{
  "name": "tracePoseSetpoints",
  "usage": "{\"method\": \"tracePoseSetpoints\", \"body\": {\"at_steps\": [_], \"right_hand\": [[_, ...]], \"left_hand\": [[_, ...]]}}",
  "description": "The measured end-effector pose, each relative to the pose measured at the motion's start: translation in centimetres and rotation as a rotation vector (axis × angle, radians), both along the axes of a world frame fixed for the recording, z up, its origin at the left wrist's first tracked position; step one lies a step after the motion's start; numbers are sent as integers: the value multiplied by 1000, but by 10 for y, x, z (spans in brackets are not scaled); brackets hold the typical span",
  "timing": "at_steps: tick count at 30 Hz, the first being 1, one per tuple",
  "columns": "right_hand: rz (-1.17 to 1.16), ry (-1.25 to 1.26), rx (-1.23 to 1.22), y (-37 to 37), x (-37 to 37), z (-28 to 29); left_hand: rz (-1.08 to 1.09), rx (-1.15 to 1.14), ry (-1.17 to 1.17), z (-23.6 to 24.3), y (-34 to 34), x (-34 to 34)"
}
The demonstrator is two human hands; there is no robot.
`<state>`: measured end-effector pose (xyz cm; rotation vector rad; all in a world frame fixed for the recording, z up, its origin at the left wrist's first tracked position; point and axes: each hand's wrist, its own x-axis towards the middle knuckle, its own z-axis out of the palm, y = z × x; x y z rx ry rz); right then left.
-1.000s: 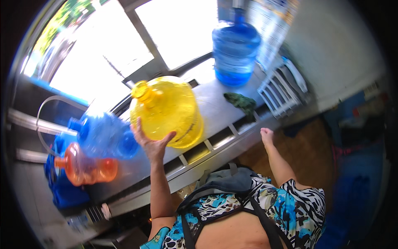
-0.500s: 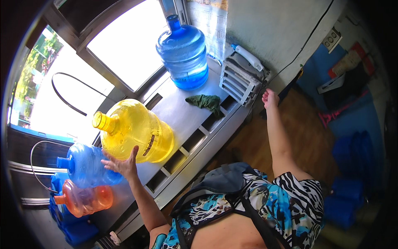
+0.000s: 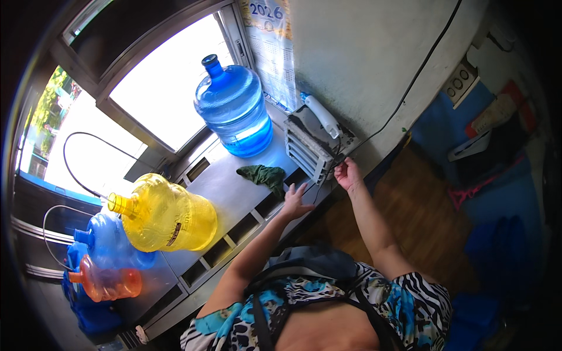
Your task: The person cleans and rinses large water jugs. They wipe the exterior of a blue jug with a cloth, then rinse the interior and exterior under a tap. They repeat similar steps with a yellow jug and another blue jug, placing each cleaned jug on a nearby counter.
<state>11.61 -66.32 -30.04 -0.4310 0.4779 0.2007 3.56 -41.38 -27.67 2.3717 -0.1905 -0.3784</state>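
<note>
My right hand is closed at the front corner of a grey slatted box, its fingertips pinched on a black cord that runs down the wall. A white and blue handheld device lies on top of that box. My left hand is open with fingers spread and holds nothing, over the counter's front edge. Close by lies a crumpled dark green cloth. Behind the cloth stands a blue water jug, partly filled. A yellow water jug leans to the left on the counter.
On the left, a light blue jug and an orange jug lie tilted near thin hoses. The metal counter has rectangular slots along its front. A window, a wall calendar and a wall outlet surround it.
My left hand has left the yellow jug and moved right, beside the green cloth. My right hand has come in to the slatted box and the cord. The view has shifted.
</note>
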Motion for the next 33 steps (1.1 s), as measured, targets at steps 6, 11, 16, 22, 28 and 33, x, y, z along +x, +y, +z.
{"method": "tracePoseSetpoints", "body": {"at_steps": [6,11,16,22,28,33], "right_hand": [[94,12,-168,2,1,14],[144,1,-367,0,-2,24],[165,1,-482,-23,-16,30],[122,22,-608,-44,-40,38],[117,39,-711,-72,-78,50],[-329,-346,-1792,-72,-89,63]], "left_hand": [[302,-393,261,-55,-95,58],[509,-157,323,-25,-108,58],[410,135,-105,5,-125,41],[196,-77,-440,7,-104,28],[362,-190,-328,33,-64,63],[309,-62,-167,49,-55,84]]}}
